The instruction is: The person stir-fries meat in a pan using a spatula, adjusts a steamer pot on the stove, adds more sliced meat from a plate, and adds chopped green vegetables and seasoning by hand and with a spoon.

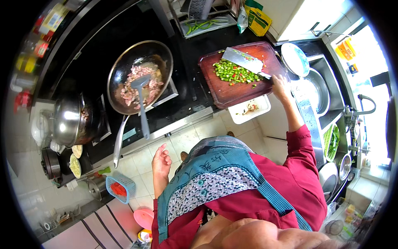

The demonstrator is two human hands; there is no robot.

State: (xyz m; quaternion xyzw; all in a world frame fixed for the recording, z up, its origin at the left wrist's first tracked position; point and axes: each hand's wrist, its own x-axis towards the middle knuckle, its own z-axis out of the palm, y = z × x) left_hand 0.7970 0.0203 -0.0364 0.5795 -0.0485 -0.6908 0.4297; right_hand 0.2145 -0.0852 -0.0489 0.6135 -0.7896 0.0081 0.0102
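My right hand (279,86) is at the handle end of a cleaver (243,60), by the right edge of a reddish-brown cutting board (224,93); whether the fingers grip the handle is unclear. The blade lies over chopped green and red peppers (233,73). My left hand (161,160) is off the counter's front edge, fingers loosely curled and apart, holding nothing. Ahead of it, a wok (116,77) on the stove holds pieces of pinkish meat (132,76). A grey spatula (143,109) rests in it, its handle over the rim.
A white tray (264,107) with scraps sits below the board's front edge. The wok handle (119,140) juts past the counter. A lidded pot (67,121) stands left. At right are a bowl (295,59) and a sink with a metal basin (325,90). Green peppers (202,25) lie on a rack.
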